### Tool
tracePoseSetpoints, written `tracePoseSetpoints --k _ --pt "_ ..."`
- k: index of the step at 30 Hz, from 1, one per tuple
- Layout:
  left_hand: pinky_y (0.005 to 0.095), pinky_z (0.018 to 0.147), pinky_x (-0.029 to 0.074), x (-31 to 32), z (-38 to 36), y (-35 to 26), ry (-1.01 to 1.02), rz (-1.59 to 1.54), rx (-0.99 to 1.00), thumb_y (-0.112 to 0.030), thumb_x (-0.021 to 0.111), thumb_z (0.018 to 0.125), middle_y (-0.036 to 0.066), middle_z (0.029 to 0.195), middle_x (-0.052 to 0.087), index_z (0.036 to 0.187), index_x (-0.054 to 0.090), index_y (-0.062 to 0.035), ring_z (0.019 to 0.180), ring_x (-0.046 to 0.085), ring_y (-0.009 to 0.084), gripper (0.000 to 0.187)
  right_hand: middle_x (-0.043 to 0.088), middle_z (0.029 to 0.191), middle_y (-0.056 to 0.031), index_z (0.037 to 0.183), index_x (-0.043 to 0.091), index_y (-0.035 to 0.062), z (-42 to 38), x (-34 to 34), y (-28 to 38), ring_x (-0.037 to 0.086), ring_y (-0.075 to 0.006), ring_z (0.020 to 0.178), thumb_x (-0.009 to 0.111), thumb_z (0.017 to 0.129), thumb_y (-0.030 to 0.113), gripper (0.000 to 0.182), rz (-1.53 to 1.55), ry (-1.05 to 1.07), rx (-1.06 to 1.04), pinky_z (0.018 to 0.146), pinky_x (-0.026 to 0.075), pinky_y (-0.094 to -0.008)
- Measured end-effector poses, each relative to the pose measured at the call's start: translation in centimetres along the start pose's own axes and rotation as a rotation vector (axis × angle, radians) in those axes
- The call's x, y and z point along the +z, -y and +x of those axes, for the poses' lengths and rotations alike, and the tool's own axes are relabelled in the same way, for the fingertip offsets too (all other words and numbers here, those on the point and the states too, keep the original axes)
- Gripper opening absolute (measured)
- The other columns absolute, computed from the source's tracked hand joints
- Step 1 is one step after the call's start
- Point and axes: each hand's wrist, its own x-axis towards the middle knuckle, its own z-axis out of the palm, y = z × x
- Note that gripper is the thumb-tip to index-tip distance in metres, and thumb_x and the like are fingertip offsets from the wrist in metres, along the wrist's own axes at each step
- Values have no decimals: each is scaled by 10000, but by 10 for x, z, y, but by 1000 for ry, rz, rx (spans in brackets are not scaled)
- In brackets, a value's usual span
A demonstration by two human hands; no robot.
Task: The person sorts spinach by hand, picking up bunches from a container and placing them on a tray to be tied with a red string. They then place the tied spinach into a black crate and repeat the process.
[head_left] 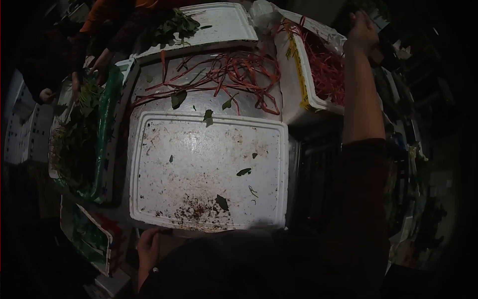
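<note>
A white foam lid (209,149) lies flat in front of me, smeared with brown dirt and dotted with scraps of green leaf (222,202). Just off its front left corner is my left hand (148,243), its fingers curled, with nothing visible in them. My right hand (362,36) reaches far forward on the right, beyond a white foam box (303,74) full of red plastic ties (326,70). Its fingers are bent near dark greenery; what they hold, if anything, is lost in the dark.
More red ties (249,70) lie tangled on the metal table (194,99). At left, a foam box lined with green plastic (107,124) holds leafy greens (79,134), where another person's hands (102,65) are working. A second white lid (224,25) at the back bears leaves (178,25).
</note>
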Motion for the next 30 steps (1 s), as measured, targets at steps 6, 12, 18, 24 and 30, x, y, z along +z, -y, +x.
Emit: tracePoseSetpoints --k 6,12,18,24,30 --pt "315 881 446 -9 26 -8 114 -139 203 -15 562 868 117 1104 578 1143 580 -23 1007 581 204 275 654 874 -104 958 663 85 -157 30 100 653 -215 722 634 798 89 163 -360 927 -173 658 528 -317" --pt "402 1082 254 -21 64 -59 40 -170 848 -17 621 786 160 1432 347 1399 317 -61 1319 343 324 686 601 932 -94 957 611 73 -361 7 209 611 -294 861 616 791 83 166 54 1730 173 713 510 -375" --pt "328 865 449 -51 72 -55 699 -169 577 -95 593 858 135 1134 596 1205 540 -38 1021 584 250 355 600 931 -115 1036 572 59 -365 -4 273 619 -299 856 634 772 18 274 -153 1661 294 721 512 -354" --pt "253 695 464 -110 93 -17 619 -64 425 -141 598 891 77 852 649 1010 639 -11 779 589 117 181 595 973 -161 1003 580 33 -362 -107 272 591 -347 898 592 785 40 219 -991 1406 360 771 487 -391" --pt "254 714 461 -136 120 19 568 -95 382 -155 587 903 62 867 649 969 648 2 813 585 115 181 599 955 -189 966 574 48 -381 -229 293 583 -377 880 549 853 99 126 -1456 1181 518 729 471 -423"
